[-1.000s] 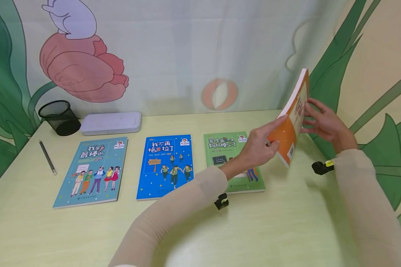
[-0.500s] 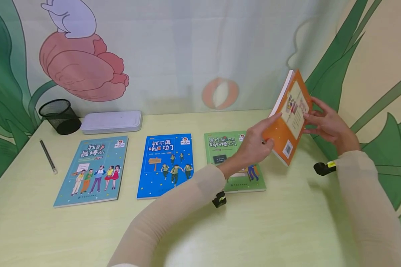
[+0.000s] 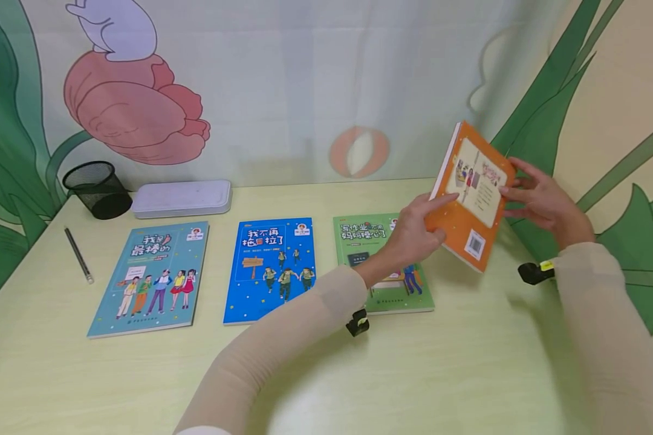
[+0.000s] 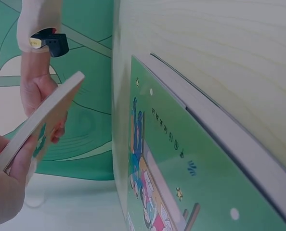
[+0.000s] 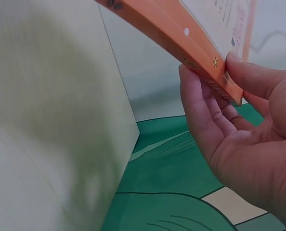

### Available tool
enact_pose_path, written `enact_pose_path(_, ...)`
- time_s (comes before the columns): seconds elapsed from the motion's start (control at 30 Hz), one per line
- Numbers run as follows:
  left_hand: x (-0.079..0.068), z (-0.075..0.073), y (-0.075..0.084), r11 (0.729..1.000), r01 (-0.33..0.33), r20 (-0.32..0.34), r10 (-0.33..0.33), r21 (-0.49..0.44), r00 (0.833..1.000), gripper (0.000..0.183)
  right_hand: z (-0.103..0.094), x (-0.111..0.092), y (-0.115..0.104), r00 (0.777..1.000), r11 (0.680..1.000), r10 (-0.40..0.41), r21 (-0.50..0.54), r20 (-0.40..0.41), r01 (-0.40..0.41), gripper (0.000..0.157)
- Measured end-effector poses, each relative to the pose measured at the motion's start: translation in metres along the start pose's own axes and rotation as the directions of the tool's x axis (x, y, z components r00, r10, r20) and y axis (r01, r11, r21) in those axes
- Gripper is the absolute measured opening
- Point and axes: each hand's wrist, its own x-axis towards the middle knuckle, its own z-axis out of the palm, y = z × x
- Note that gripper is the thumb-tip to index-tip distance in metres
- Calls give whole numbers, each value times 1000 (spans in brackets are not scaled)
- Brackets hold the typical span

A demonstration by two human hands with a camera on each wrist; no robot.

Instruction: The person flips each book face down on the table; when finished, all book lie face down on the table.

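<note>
An orange book (image 3: 457,220) is held up tilted over the right side of the table, back cover and barcode towards the head camera. My left hand (image 3: 413,235) grips its left, page-edge side, with the index finger lying on the cover. On the spine side my right hand (image 3: 546,205) pinches the book; the right wrist view shows the thumb (image 5: 258,77) on the back cover and fingers curled beneath. Below my left forearm lies a green book (image 3: 402,301), partly covered by that hand. In the left wrist view its cover (image 4: 181,159) fills the right part.
A blue book (image 3: 269,266) and a teal book (image 3: 152,281) lie face up to the left. Behind them stand a lavender case (image 3: 182,199) and a black mesh pen holder (image 3: 98,190). A pencil (image 3: 78,255) lies near the table's left edge. A printed curtain (image 3: 283,90) hangs behind.
The orange book has turned from nearly edge-on until its back cover faces the head camera, its top tipping left. My right hand has shifted slightly right; both hands keep their hold.
</note>
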Motion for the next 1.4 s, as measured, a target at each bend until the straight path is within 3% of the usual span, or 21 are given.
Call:
enact_pose_path(0.37, 2, -2, -4, 987, 135, -2, -135, 85, 991, 64, 1, -1, -4, 997, 963, -3, -268, -73, -17, 83)
enact_pose_path(0.57, 0, -7, -8, 975, 186, 57, -194, 121, 979, 64, 1, 1, -6, 998, 935, -10, -355, -64, -13, 82)
enact_pose_path(0.73, 0, -8, -12, 965, 217, 109, -234, 148, 966, 65, 4, 2, -9, 998, 888, -22, -459, -61, -9, 81)
enact_pose_path(0.9, 1, -8, -12, 951, 262, 176, -289, 163, 941, 64, 7, 3, -14, 999, 843, -6, -538, -52, -23, 81)
enact_pose_path(1.17, 0, 5, -13, 930, 327, 229, -360, 169, 904, 68, 4, 10, -14, 999, 789, 44, -613, 1, -34, 80)
enact_pose_path(1.4, -1, 19, -15, 919, 371, 224, -392, 133, 892, 72, 2, 17, -10, 995, 758, 96, -651, 31, -53, 79)
